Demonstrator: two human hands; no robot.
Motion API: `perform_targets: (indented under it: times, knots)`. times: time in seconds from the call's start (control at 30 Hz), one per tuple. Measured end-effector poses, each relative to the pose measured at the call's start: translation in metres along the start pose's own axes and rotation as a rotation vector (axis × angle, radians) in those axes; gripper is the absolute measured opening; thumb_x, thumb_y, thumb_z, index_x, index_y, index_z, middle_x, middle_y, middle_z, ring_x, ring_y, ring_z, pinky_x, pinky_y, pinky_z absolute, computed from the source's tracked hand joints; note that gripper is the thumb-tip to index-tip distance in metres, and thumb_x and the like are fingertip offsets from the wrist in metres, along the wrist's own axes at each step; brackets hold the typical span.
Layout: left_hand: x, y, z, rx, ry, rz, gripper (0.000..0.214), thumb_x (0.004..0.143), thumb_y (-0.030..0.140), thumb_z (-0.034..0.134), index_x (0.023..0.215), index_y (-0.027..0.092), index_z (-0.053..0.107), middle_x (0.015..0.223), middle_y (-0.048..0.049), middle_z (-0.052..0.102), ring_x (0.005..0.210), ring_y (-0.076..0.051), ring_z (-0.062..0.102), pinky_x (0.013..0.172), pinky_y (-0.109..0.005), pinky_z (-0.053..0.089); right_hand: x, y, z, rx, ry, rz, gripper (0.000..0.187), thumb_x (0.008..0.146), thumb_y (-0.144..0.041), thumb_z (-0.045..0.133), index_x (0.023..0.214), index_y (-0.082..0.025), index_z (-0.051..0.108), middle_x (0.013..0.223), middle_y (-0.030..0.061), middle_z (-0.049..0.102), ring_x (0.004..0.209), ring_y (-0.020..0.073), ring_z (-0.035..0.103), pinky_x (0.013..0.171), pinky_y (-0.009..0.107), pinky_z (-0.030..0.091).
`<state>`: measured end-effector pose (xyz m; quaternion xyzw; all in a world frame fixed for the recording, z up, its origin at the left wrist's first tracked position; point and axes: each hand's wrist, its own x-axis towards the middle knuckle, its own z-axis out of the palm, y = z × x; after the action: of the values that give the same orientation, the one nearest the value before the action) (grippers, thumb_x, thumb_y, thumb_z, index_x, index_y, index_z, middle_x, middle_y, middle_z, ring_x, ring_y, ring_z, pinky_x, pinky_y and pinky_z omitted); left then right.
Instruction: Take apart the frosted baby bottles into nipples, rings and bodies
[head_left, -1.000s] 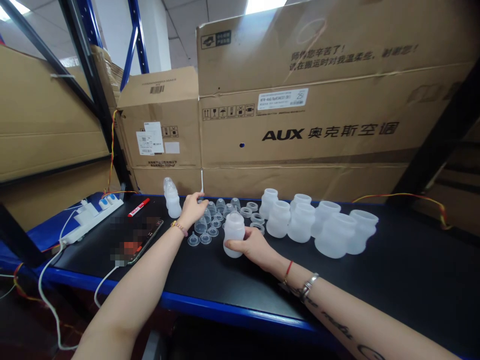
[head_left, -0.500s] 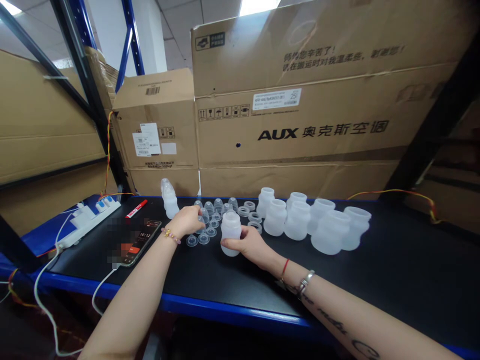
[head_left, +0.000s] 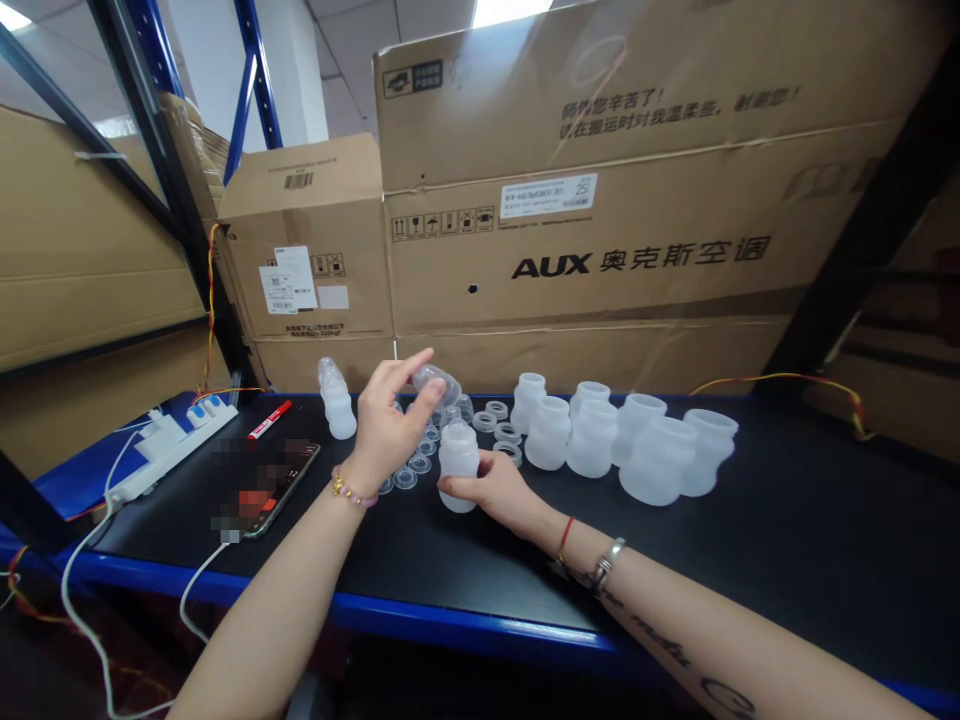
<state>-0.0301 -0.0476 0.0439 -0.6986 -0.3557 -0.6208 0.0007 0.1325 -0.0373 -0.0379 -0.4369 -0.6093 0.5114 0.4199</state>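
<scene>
"What is being held?"
"The left hand (head_left: 394, 415) pinches a clear cap (head_left: 442, 384) near the bottle (head_left: 458, 462); the right hand (head_left: 504, 492) wraps this bottle, upright at the bench (head_left: 810, 520)."
"And which step?"
"Capping, it seems; the next move probably calls for lining cap above bottle top."

Just behind the left hand (head_left: 384, 425) sits a beaded bracelet (head_left: 352, 490) — pale pink beads broken up by gold-coloured ones. Behind the right hand (head_left: 506, 492) comes a thin red cord bracelet (head_left: 565, 534), then a broad silver-coloured bangle (head_left: 609, 562) — and, farther up the bare forearm (head_left: 675, 600), a dark cursive-lettered tattoo (head_left: 670, 648).
</scene>
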Motion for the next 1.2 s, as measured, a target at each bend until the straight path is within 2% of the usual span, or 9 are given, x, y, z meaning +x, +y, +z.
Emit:
perform_targets:
  times: [0.17,0.3,0.5,0.77,0.97,1.2]
  knots:
    - [-0.01,0.008,0.01,0.076,-0.276,-0.042,0.039,0.092,0.043,0.057,0.125,0.025,0.064,0.1,-0.0042,0.061,0.092,-0.015,0.06,0.088,-0.029,0.05,-0.001,0.0,0.0,0.001,-0.005,-0.012,0.025,0.052,-0.03,0.077,0.068,-0.014,0.065,0.063,0.0004,0.064,0.06,0.0138,0.052,0.062,0.03,0.042]
    - [-0.015,0.009,0.012,0.134,-0.38,-0.097,0.039,0.092,0.043,0.056,0.125,0.025,0.064,0.098,-0.0034,0.058,0.086,-0.014,0.06,0.085,-0.029,0.052,-0.002,-0.002,0.0,-0.003,-0.005,-0.015,0.022,0.052,-0.028,0.075,0.066,-0.015,0.064,0.061,0.0003,0.063,0.059,0.014,0.052,0.061,0.029,0.041]
    - [-0.02,0.011,0.015,0.106,-0.401,-0.088,0.037,0.089,0.04,0.06,0.122,0.024,0.064,0.099,-0.0037,0.056,0.088,-0.015,0.06,0.087,-0.029,0.052,-0.004,-0.005,0.0,0.013,-0.023,0.0,0.021,0.052,-0.028,0.076,0.061,-0.014,0.063,0.059,0.0005,0.06,0.057,0.0124,0.05,0.059,0.028,0.039]
    - [-0.019,0.014,0.014,0.083,-0.429,-0.109,0.032,0.085,0.036,0.064,0.114,0.022,0.065,0.109,-0.0034,0.07,0.095,-0.017,0.064,0.089,-0.03,0.051,-0.004,-0.002,0.0,0.001,-0.012,-0.002,0.022,0.051,-0.029,0.076,0.059,-0.015,0.061,0.058,-0.0001,0.058,0.056,0.0118,0.049,0.058,0.028,0.039]
    - [-0.014,0.016,0.011,0.102,-0.475,-0.155,0.033,0.082,0.038,0.066,0.111,0.023,0.067,0.102,-0.0022,0.073,0.088,-0.017,0.066,0.082,-0.029,0.052,-0.003,-0.003,0.0,-0.005,0.002,0.008,0.02,0.05,-0.029,0.074,0.059,-0.016,0.062,0.059,0.0003,0.059,0.057,0.0124,0.049,0.058,0.029,0.039]
    - [-0.013,0.013,0.012,0.125,-0.524,-0.145,0.035,0.081,0.038,0.067,0.112,0.023,0.066,0.105,-0.0027,0.073,0.089,-0.018,0.066,0.085,-0.031,0.053,-0.002,0.0,0.0,-0.009,0.008,0.001,0.019,0.051,-0.028,0.074,0.059,-0.015,0.062,0.06,0.0004,0.06,0.057,0.0129,0.05,0.06,0.029,0.041]
